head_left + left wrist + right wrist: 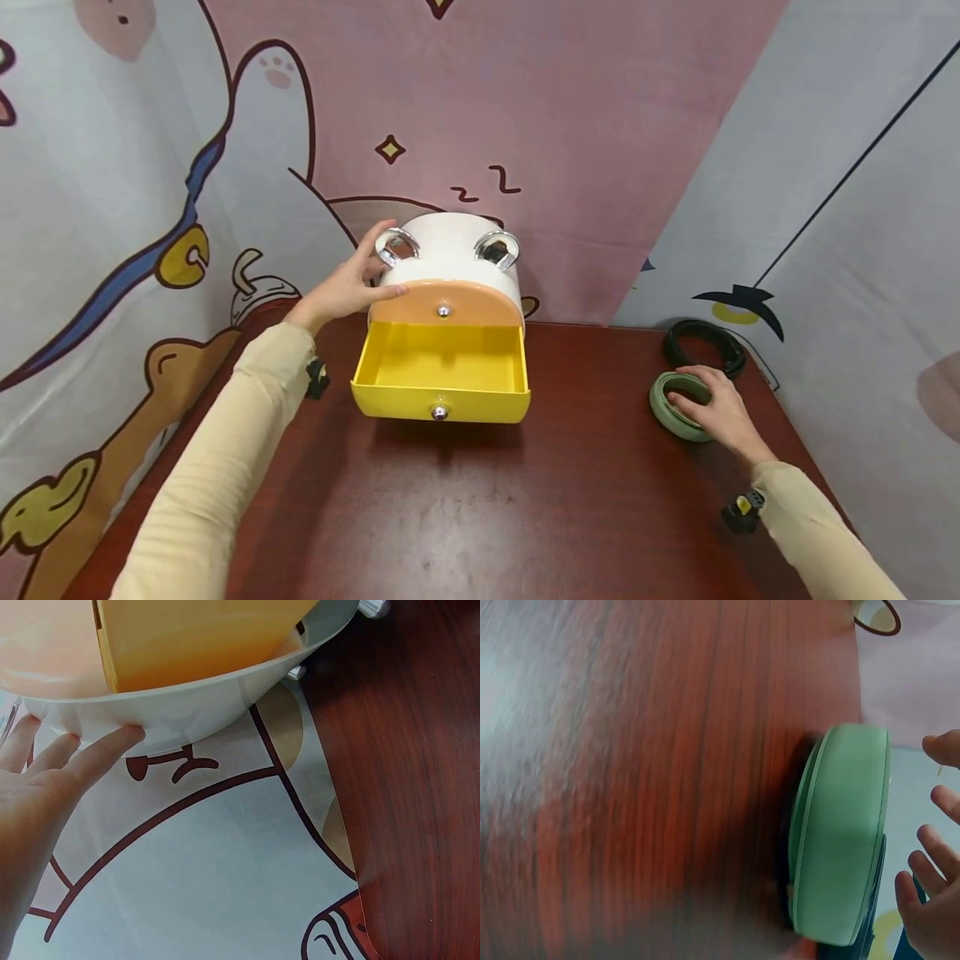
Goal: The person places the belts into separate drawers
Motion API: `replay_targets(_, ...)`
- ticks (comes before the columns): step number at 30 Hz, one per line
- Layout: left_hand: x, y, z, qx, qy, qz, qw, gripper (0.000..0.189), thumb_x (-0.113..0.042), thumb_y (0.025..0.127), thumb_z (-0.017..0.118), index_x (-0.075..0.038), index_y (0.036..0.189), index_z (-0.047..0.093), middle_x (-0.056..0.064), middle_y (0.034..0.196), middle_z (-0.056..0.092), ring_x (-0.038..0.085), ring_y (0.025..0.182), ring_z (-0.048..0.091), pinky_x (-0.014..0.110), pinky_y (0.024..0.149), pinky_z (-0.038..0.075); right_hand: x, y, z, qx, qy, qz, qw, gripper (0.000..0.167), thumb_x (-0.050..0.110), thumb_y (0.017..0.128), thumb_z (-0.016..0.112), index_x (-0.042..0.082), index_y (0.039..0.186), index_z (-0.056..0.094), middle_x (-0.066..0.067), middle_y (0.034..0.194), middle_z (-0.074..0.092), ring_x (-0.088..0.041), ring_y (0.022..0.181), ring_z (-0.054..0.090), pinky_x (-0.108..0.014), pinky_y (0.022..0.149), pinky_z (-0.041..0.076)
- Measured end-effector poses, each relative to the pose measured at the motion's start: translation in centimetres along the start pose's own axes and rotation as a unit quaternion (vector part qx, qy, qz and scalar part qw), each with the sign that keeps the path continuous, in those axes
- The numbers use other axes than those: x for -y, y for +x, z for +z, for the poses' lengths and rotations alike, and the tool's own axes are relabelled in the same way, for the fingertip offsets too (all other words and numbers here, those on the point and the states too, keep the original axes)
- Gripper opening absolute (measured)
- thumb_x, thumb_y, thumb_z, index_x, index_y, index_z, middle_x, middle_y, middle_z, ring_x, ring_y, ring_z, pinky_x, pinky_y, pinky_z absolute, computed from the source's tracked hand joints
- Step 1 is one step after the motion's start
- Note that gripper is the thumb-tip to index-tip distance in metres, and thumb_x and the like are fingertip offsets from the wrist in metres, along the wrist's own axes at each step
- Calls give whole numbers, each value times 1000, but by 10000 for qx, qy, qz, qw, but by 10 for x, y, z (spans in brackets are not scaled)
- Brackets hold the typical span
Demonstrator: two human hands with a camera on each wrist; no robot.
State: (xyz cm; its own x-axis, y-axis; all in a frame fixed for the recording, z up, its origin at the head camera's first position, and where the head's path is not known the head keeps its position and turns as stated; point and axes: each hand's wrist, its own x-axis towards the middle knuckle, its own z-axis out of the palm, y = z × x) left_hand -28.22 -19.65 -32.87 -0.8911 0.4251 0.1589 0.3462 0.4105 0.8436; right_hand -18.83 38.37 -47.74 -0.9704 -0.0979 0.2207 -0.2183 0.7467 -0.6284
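A small drawer box [457, 250] with a white rounded top and two silver ring-shaped ears stands at the back of the table. Its lower yellow drawer [442, 403] is pulled out, with nothing inside; the orange upper drawer [480, 302] is closed. My left hand [347, 282] rests on the box's left side, thumb at the front edge and extended fingertips [124, 739] against the white wall. At the right, a coiled green belt [670, 417] lies on the table. Over it hovers my right hand [720, 410], fingers spread and loosely bent, apart from the belt in the right wrist view.
Behind the green belt lies a coiled black belt [678, 333], near the table's back right corner. A cartoon-printed cloth [585, 125] hangs behind and beside the dark red wooden table [480, 517].
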Motion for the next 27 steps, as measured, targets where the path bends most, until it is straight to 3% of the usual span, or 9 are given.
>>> replay_targets(10, -1, 0, -2, -3, 124, -49, 9999, 97, -23, 85, 77, -51, 149, 9, 19, 118, 59, 36, 124, 48, 57, 98, 39, -18, -7, -8, -126, -315, -97, 9994, 41, 16, 95, 61, -5, 129, 51, -36, 129, 38, -56, 117, 32, -68, 86, 26)
replay_targets(14, -2, -1, -3, 15, 259, -95, 9996, 98, -23, 86, 76, -46, 151, 6, 20, 125, 56, 38, 129, 42, 59, 100, 36, -26, -10, -10, -188, -496, -43, 9986, 39, 12, 95, 59, -7, 128, 50, -37, 125, 40, -55, 110, 37, -66, 82, 30)
replay_targets(17, -1, -2, -3, 38, 201, -52, 9998, 97, -22, 87, 75, -42, 152, 6, 20, 122, 57, 38, 129, 42, 58, 100, 36, -31, -12, -10, -244, -569, 2, 9981, 38, 9, 95, 58, -8, 128, 49, -36, 121, 42, -51, 105, 43, -62, 79, 35)
replay_targets(24, -34, -15, 0, 173, 28, -57, 9998, 95, -9, 89, 70, -27, 155, 3, 26, 114, 58, 42, 127, 43, 56, 99, 38, -40, -17, -14, -243, -683, 369, 9967, 42, 7, 93, 61, -9, 129, 47, -34, 115, 49, -49, 100, 50, -59, 77, 40)
replay_targets(27, -38, -15, 1, 157, 100, -104, 9998, 95, -11, 89, 71, -27, 155, 3, 26, 121, 56, 42, 129, 41, 57, 100, 36, -41, -18, -17, -137, -689, 527, 9961, 45, 7, 90, 64, -10, 128, 47, -34, 113, 52, -48, 97, 54, -51, 71, 45)
